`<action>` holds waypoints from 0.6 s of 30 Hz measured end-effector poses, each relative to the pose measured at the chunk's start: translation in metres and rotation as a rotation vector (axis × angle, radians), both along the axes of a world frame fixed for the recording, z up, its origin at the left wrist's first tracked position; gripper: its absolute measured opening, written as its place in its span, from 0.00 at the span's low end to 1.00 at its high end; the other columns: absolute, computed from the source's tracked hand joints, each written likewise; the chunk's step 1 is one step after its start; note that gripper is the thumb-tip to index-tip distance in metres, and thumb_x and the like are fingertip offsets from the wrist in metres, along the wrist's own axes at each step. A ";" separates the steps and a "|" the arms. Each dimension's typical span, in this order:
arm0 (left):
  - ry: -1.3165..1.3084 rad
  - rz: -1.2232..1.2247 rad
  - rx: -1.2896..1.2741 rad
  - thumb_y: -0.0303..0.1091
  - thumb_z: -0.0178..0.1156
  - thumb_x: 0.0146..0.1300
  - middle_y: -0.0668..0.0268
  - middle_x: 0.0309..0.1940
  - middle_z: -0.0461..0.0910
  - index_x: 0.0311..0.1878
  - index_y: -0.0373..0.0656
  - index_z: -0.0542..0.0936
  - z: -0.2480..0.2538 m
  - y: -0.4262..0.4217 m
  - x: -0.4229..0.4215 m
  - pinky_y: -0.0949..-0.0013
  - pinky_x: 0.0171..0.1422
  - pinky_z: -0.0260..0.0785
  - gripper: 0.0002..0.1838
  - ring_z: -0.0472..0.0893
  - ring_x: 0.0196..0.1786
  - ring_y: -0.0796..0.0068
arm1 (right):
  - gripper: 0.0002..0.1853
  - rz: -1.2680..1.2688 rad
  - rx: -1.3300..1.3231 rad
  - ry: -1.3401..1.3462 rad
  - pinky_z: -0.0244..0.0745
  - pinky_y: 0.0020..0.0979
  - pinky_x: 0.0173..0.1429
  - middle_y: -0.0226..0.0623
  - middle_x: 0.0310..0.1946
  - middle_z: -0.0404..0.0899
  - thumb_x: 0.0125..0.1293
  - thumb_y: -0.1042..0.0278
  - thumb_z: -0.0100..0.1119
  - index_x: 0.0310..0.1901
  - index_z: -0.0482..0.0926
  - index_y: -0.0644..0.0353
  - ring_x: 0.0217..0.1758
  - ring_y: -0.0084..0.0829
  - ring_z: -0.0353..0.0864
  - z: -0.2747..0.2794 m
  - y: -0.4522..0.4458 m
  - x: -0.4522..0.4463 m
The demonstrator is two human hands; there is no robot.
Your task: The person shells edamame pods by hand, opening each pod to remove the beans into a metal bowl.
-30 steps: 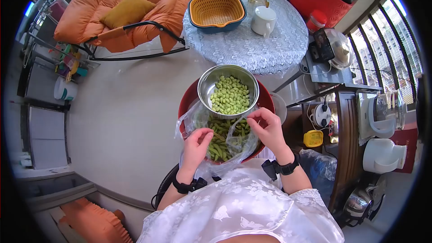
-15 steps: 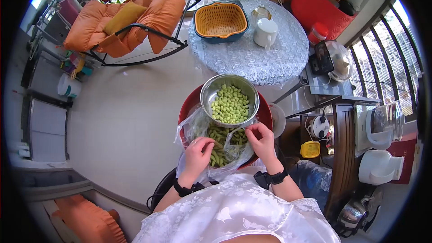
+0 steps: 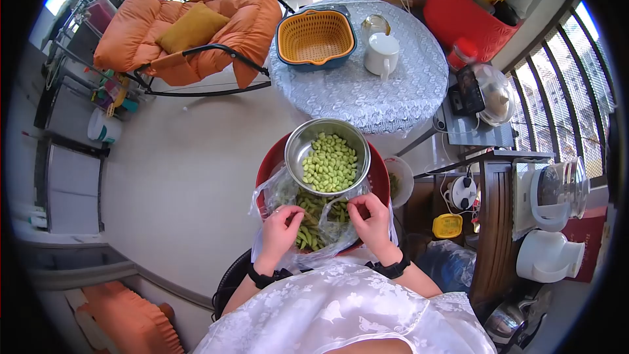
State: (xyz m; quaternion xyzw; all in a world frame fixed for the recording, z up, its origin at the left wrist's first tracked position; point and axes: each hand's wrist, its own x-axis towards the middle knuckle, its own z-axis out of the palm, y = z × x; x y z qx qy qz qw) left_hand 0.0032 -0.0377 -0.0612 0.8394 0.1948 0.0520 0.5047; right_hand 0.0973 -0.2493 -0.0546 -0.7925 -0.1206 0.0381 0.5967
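Observation:
A steel bowl (image 3: 294,164) of shelled pale green soybeans (image 3: 329,162) rests over the far side of a red basin (image 3: 267,161). Nearer me in the basin, green soybean pods (image 3: 308,230) lie in a clear plastic bag (image 3: 336,231) that is spread open. My left hand (image 3: 279,231) is over the bag's left side, thumb and forefinger pinched together. On the right, my right hand (image 3: 372,221) is closed the same way beside the bag's crumpled plastic. What either pinch holds is too small to make out.
Beyond the basin stands a round table (image 3: 367,105) with a yellow basket (image 3: 316,36) and a white mug (image 3: 382,54). An orange rocking chair (image 3: 252,33) is at far left. Right of the basin is a whitish tub (image 3: 404,187), then a wooden cabinet (image 3: 496,223) with kettles.
The view has shifted slightly, so the bowl and basin sit a little lower and left. Both hands stay over the bag, with fingers still pinched.

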 end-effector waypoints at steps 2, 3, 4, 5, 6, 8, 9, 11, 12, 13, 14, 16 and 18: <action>0.005 -0.017 -0.013 0.29 0.65 0.67 0.61 0.37 0.84 0.43 0.38 0.85 0.001 0.003 -0.002 0.70 0.41 0.76 0.06 0.86 0.36 0.68 | 0.03 0.000 -0.023 -0.005 0.74 0.24 0.30 0.33 0.30 0.78 0.63 0.77 0.67 0.35 0.82 0.64 0.27 0.22 0.79 0.000 0.003 -0.001; 0.002 -0.031 -0.028 0.29 0.65 0.67 0.61 0.37 0.84 0.43 0.38 0.85 0.002 0.004 -0.001 0.70 0.41 0.76 0.06 0.86 0.36 0.68 | 0.03 -0.004 -0.024 0.002 0.74 0.24 0.30 0.33 0.30 0.78 0.63 0.77 0.67 0.35 0.82 0.64 0.27 0.22 0.79 0.002 0.005 0.001; 0.007 -0.047 -0.031 0.29 0.65 0.66 0.61 0.38 0.84 0.44 0.38 0.85 0.002 0.006 -0.001 0.70 0.40 0.76 0.06 0.86 0.37 0.68 | 0.03 0.006 -0.040 -0.023 0.74 0.24 0.30 0.33 0.30 0.78 0.63 0.77 0.67 0.35 0.82 0.63 0.27 0.22 0.79 0.006 0.006 0.003; 0.020 -0.053 -0.033 0.29 0.65 0.66 0.61 0.38 0.84 0.44 0.38 0.85 0.004 0.007 -0.002 0.70 0.40 0.76 0.06 0.86 0.37 0.68 | 0.03 0.014 -0.056 -0.043 0.74 0.24 0.30 0.33 0.30 0.78 0.62 0.77 0.67 0.35 0.82 0.63 0.27 0.23 0.80 0.009 0.008 0.002; 0.030 -0.061 -0.061 0.28 0.65 0.66 0.61 0.38 0.84 0.44 0.37 0.85 0.008 0.008 -0.002 0.70 0.41 0.77 0.06 0.86 0.37 0.68 | 0.03 0.004 -0.031 -0.021 0.69 0.22 0.31 0.32 0.29 0.78 0.62 0.78 0.67 0.35 0.82 0.65 0.26 0.20 0.76 0.010 0.010 0.002; 0.033 -0.081 -0.106 0.27 0.65 0.66 0.61 0.39 0.84 0.44 0.37 0.85 0.007 0.010 -0.004 0.69 0.41 0.77 0.06 0.86 0.38 0.67 | 0.03 0.023 -0.068 -0.038 0.69 0.22 0.31 0.31 0.29 0.78 0.62 0.78 0.68 0.35 0.82 0.65 0.27 0.19 0.76 0.010 0.012 0.003; 0.032 -0.088 -0.108 0.27 0.65 0.66 0.61 0.39 0.84 0.44 0.37 0.85 0.006 0.012 -0.004 0.69 0.41 0.77 0.06 0.86 0.38 0.67 | 0.03 0.034 -0.086 -0.048 0.69 0.22 0.31 0.31 0.29 0.77 0.62 0.78 0.68 0.36 0.82 0.65 0.27 0.19 0.76 0.008 0.012 0.006; -0.005 -0.152 -0.090 0.26 0.65 0.67 0.62 0.42 0.83 0.46 0.36 0.84 0.005 0.015 -0.007 0.71 0.45 0.79 0.08 0.85 0.40 0.72 | 0.04 0.028 -0.104 -0.044 0.70 0.23 0.31 0.32 0.29 0.78 0.61 0.77 0.69 0.36 0.83 0.64 0.26 0.21 0.77 0.006 0.015 0.008; -0.011 -0.150 -0.094 0.26 0.65 0.67 0.62 0.42 0.83 0.46 0.36 0.84 0.006 0.013 -0.006 0.71 0.45 0.79 0.08 0.85 0.40 0.72 | 0.04 0.032 -0.117 -0.041 0.71 0.24 0.32 0.33 0.29 0.79 0.61 0.76 0.70 0.36 0.84 0.64 0.26 0.23 0.77 0.008 0.015 0.009; 0.005 -0.180 -0.090 0.26 0.65 0.66 0.62 0.43 0.83 0.47 0.36 0.84 0.010 0.014 -0.006 0.70 0.45 0.79 0.08 0.86 0.41 0.72 | 0.04 0.034 -0.123 -0.041 0.71 0.24 0.32 0.33 0.29 0.79 0.61 0.76 0.70 0.36 0.84 0.64 0.26 0.23 0.77 0.011 0.017 0.011; 0.027 -0.208 -0.090 0.26 0.65 0.66 0.61 0.43 0.83 0.47 0.36 0.84 0.011 0.014 -0.007 0.70 0.46 0.79 0.08 0.86 0.41 0.71 | 0.05 0.043 -0.246 -0.099 0.72 0.26 0.32 0.34 0.29 0.80 0.60 0.73 0.71 0.36 0.85 0.63 0.26 0.25 0.78 0.014 0.020 0.012; 0.004 -0.214 -0.095 0.25 0.65 0.65 0.60 0.43 0.83 0.46 0.36 0.84 0.010 0.015 -0.008 0.69 0.45 0.79 0.08 0.86 0.41 0.69 | 0.06 0.056 -0.376 -0.156 0.74 0.29 0.33 0.34 0.29 0.81 0.59 0.70 0.72 0.35 0.86 0.61 0.26 0.28 0.80 0.018 0.031 0.011; -0.022 -0.215 -0.104 0.25 0.65 0.64 0.58 0.42 0.84 0.45 0.36 0.84 0.006 0.013 -0.008 0.68 0.44 0.79 0.08 0.87 0.40 0.66 | 0.09 0.032 -0.521 -0.114 0.77 0.37 0.36 0.35 0.26 0.81 0.57 0.62 0.72 0.34 0.88 0.58 0.30 0.37 0.82 0.018 0.042 0.008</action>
